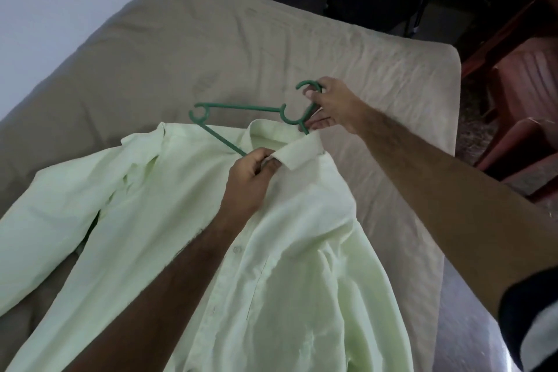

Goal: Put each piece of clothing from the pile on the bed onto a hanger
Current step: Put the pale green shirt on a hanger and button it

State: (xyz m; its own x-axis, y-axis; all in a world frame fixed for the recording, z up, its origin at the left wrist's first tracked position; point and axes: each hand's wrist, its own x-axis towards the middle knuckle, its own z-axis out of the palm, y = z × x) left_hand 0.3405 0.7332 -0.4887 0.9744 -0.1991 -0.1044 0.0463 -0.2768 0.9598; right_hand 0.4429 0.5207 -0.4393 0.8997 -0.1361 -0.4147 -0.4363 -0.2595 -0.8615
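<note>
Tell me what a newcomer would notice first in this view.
First, the pale green shirt spread over the near half of the beige bed, filling the lower middle of the view. Next, the green hanger lying at its collar: the right hand grips it near the hook, while the left hand pinches the collar just below.

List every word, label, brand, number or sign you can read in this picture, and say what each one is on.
None: no readable text shows anywhere.
Pale green shirt: no tag or print shows, not even inside the collar.
Green hanger: plain plastic, no marking to be made out.
Bed sheet: plain.
Reddish chairs at the right edge: dim, no lettering visible.
</note>
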